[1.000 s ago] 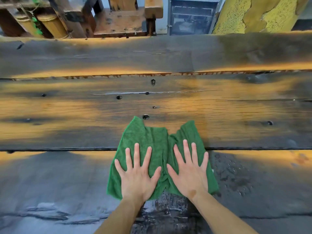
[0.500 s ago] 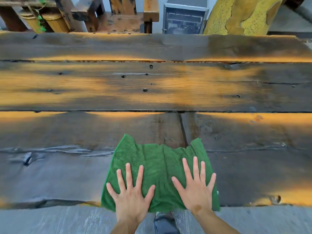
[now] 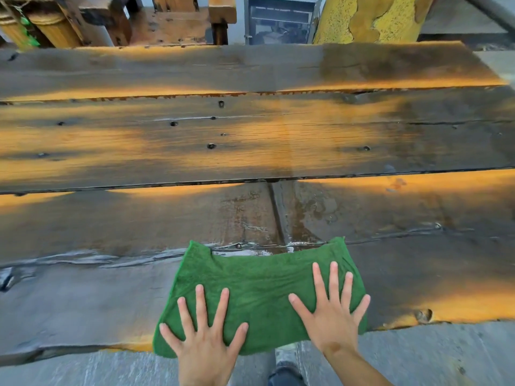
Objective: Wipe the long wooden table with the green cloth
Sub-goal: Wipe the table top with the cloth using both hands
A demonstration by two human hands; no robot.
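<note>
Green cloth [image 3: 259,296] lay flat at the near edge of the long wooden table [image 3: 250,140], roughly mid-length, its near hem hanging just over that edge. My left hand [image 3: 204,348] pressed the cloth's near-left corner, fingers straight and spread wide, palm at the table's edge. My right hand [image 3: 333,319] pressed the right half, fingers spread likewise, nothing pinched. Wet sheen showed on the plank just beyond the cloth's far hem. Wooden furniture [image 3: 172,23] stood past the far edge.
</note>
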